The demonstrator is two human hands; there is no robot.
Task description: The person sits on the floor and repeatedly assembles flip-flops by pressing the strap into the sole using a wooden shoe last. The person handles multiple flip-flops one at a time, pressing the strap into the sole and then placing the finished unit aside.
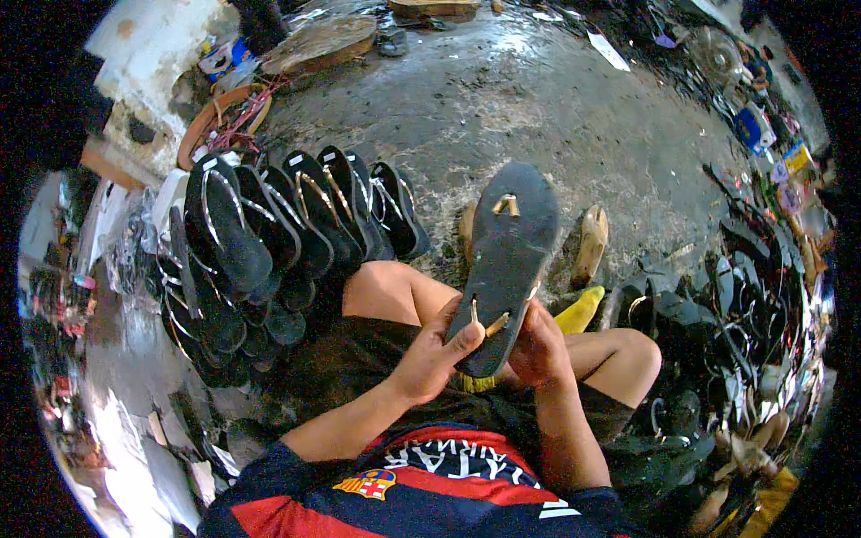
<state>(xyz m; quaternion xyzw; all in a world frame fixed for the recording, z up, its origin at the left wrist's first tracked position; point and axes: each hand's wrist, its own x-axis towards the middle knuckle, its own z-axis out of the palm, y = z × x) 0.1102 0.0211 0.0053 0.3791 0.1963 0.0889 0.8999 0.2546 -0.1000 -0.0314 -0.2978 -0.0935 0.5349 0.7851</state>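
In front of me I hold a black flip-flop, its broad toe end pointing away. Gold strap ends poke through its face near the toe and on both sides near the heel. My left hand grips the left edge at the heel, thumb on the face beside a strap end. My right hand is closed round the right edge, its fingers partly behind the sole. Beyond it, a wooden shoe last stands on the floor, and a yellow pointed piece rests by my right leg.
Black flip-flops with shiny straps are stacked in rows to my left. A basket of reddish strips sits behind them. Dark soles and straps lie heaped on the right. A round wooden slab and white paper lie farther off.
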